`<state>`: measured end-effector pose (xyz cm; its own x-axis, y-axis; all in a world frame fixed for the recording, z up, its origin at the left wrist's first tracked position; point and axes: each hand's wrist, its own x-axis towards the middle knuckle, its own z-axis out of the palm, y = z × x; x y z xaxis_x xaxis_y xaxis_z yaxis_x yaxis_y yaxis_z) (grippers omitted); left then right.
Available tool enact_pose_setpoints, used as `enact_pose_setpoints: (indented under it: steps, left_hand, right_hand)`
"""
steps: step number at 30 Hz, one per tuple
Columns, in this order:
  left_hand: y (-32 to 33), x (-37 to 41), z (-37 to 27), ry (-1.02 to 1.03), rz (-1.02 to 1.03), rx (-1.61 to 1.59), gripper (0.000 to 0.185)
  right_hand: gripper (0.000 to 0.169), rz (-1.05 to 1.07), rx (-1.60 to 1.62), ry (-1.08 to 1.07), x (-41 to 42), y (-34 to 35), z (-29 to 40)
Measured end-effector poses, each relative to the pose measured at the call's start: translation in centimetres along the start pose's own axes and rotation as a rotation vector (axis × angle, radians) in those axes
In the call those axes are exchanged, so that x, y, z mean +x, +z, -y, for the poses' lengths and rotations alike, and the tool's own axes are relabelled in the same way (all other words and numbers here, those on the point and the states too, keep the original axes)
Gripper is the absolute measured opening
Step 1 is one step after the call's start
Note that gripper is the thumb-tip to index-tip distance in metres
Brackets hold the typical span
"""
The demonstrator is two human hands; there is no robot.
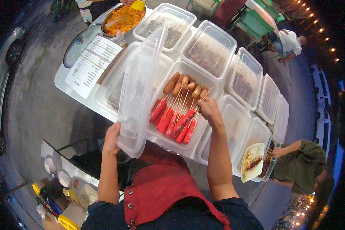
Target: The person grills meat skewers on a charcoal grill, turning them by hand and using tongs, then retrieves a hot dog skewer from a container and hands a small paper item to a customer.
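An uncovered plastic container [172, 141] holds red hotdogs on sticks [179, 123] at the near side and browned sausages on sticks [176, 83] at the far side, their sticks crossing in the middle. My right hand [210, 110] is closed on bamboo skewers [209, 90] at the container's right side; which food they carry is partly hidden. With my left hand [112, 138] I grip the near end of a translucent plastic lid [136, 115], tilted up along the container's left side.
Lidded food containers [210, 49] line the table. Left lie a printed list [93, 66] bearing writing and a glass lid [80, 46], near a pan of orange rice [125, 21]. At right, another person's hand [279, 152] is by a plate with sauce [253, 162].
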<state>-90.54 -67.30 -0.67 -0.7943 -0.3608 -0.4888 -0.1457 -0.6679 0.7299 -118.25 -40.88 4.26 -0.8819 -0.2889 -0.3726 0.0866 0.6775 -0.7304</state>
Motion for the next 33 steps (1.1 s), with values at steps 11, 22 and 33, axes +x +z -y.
enact_pose_setpoints:
  steps: [11,22,33]
  left_hand:
    - [0.7,1.3,-0.5,-0.038,-0.001,0.064,0.036]
    - [0.8,2.3,0.3,0.024,-0.058,0.234,0.022]
    - [8.8,6.4,3.9,0.412,-0.091,1.314,0.022]
  right_hand:
    - [0.025,0.028,0.036,0.005,-0.7,-0.1,1.0]
    - [0.022,-0.042,0.047,0.027,-1.7,-1.8,-1.3]
    - [0.020,-0.523,0.209,0.415,-22.9,-15.3,-17.2]
